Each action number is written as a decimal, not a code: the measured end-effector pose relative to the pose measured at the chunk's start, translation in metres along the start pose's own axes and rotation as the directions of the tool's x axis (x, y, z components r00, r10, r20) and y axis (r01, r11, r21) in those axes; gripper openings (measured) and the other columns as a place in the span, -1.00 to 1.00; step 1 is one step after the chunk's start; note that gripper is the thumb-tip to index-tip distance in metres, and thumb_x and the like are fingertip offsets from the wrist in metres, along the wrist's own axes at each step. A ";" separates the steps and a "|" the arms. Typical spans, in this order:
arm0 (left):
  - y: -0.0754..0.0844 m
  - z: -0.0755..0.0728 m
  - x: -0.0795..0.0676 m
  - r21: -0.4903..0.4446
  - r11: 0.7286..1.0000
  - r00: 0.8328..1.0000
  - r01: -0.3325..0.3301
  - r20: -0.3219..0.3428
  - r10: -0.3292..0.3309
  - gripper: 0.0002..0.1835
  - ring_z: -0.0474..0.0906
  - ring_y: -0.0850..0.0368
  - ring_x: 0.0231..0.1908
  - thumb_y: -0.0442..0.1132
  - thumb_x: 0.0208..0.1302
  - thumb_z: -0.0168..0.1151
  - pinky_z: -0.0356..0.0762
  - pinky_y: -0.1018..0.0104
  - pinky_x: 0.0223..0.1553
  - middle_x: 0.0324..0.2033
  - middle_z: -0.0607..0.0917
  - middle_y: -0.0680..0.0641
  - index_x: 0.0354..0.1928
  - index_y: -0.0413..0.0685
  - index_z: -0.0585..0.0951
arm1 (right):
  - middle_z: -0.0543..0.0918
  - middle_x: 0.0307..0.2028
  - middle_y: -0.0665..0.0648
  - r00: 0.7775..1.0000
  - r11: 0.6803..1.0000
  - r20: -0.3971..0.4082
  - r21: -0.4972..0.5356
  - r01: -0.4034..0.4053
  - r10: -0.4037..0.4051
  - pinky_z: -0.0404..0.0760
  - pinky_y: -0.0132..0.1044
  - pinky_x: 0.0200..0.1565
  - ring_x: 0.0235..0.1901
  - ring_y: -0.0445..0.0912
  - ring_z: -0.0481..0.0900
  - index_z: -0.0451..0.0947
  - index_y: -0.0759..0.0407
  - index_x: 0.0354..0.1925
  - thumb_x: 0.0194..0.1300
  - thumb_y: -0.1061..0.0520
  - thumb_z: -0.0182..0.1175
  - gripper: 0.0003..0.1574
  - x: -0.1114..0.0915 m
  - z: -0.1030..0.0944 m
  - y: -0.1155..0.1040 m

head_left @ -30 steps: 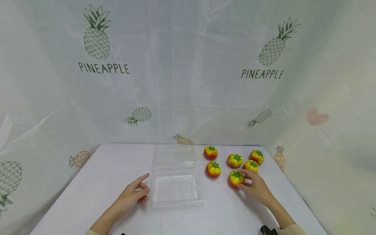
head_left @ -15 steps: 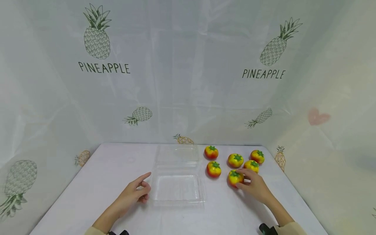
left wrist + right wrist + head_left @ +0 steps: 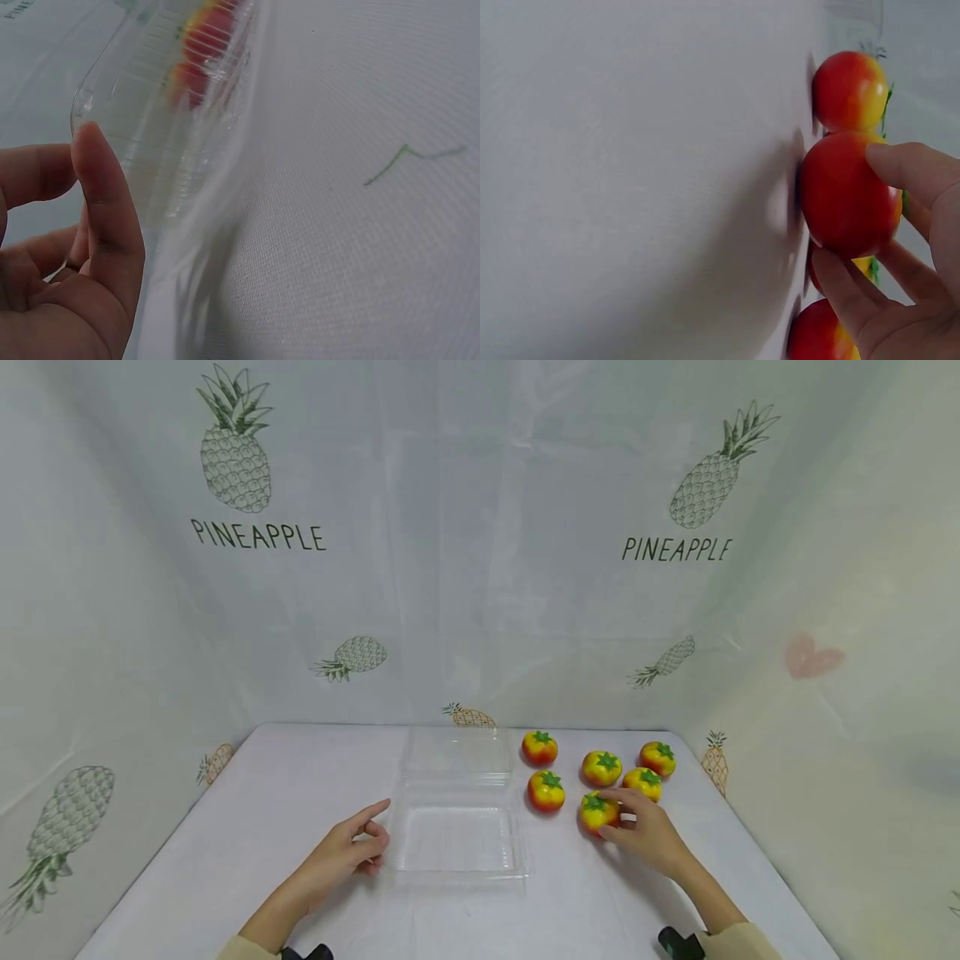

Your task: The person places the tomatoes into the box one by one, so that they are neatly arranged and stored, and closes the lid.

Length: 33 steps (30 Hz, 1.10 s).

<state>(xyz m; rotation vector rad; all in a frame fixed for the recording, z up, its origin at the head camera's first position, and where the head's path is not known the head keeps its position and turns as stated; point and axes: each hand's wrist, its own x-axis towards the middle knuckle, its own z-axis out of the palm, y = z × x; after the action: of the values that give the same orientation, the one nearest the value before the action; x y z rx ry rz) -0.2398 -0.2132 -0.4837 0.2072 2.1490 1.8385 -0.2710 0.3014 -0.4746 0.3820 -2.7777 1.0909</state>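
Observation:
My right hand (image 3: 654,837) grips a red-and-yellow tomato (image 3: 592,817) between thumb and fingers, low over the table. In the right wrist view the thumb and a finger lie on opposite sides of this tomato (image 3: 847,199). At the left, my left hand (image 3: 337,857) has its index finger extended and its other fingers bent. Its fingertips are at the left rim of a clear plastic clamshell box (image 3: 517,852). The left wrist view shows a fingertip against the edge of that box (image 3: 135,97). The box lies open with nothing in it, its lid (image 3: 457,752) folded back.
Two tomatoes stand just right of the box, one farther back (image 3: 539,748) and one nearer (image 3: 546,792). Three more, including one tomato (image 3: 602,768), sit behind the right hand. A pineapple-print curtain (image 3: 480,552) borders the white-covered table (image 3: 300,793) at the back and sides.
The gripped tomato has shifted slightly left with the right hand. The clear box and the left hand have moved slightly to the right. The other tomatoes stay where they were.

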 end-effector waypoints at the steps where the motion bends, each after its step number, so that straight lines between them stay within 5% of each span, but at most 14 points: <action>1: 0.000 0.000 0.000 -0.004 1.000 1.000 0.002 0.006 -0.002 -0.20 0.59 0.04 -0.19 -0.21 0.57 0.26 0.73 0.27 -0.20 0.04 0.46 -0.19 0.68 -0.15 0.12 | 0.62 0.24 0.23 1.000 1.000 0.005 -0.007 0.001 -0.001 0.78 -0.09 0.05 0.16 0.15 0.64 0.64 0.12 0.26 0.25 0.24 0.55 -0.38 0.001 -0.001 -0.001; 11: 0.001 0.004 -0.008 -0.021 1.000 0.999 -0.010 0.045 0.011 -0.19 0.57 0.04 -0.17 -0.26 0.55 0.26 0.74 0.27 -0.17 0.10 0.44 -0.23 0.69 -0.14 0.11 | 0.63 0.24 0.22 0.998 0.995 0.041 -0.086 0.052 -0.048 0.79 -0.05 0.03 0.18 0.17 0.63 0.68 0.08 0.20 0.20 0.24 0.57 -0.40 0.003 -0.009 -0.003; 33: -0.002 0.001 -0.019 -0.029 0.999 0.997 -0.024 0.069 0.026 -0.18 0.57 0.07 -0.18 -0.24 0.55 0.27 0.74 0.27 -0.15 0.08 0.44 -0.22 0.68 -0.16 0.10 | 0.64 0.19 0.13 0.997 0.998 0.037 0.000 0.070 -0.069 0.77 -0.07 0.09 0.15 0.10 0.61 0.63 0.04 0.28 0.24 0.21 0.57 -0.35 -0.011 0.002 -0.006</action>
<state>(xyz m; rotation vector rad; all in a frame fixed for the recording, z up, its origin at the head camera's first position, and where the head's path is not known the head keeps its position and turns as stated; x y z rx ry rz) -0.2209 -0.2183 -0.4837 0.2880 2.0818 1.8460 -0.2590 0.2974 -0.4748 0.4995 -2.7741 1.0764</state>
